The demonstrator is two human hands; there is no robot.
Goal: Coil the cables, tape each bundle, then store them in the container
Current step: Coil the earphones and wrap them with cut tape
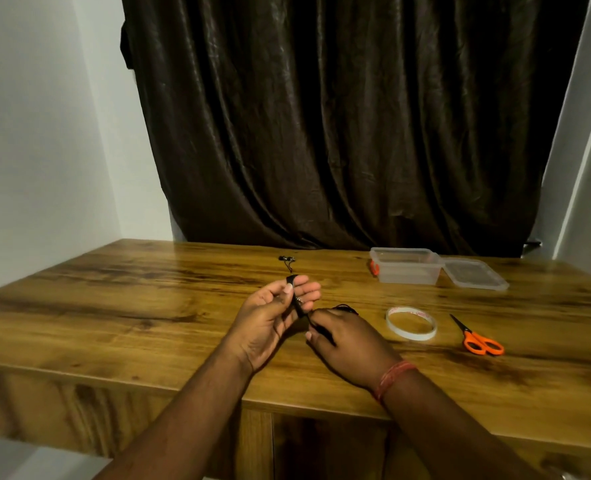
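The left hand (273, 317) is raised palm-up above the counter (148, 306), its fingers (304, 289) curled around the black earphone cable (299, 304). The right hand (349, 344) is palm-down, pinching the same cable.

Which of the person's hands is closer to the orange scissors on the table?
The right hand. It sits mid-table holding the black cable, with only the tape roll between it and the scissors. The left hand is farther off, beyond the right.
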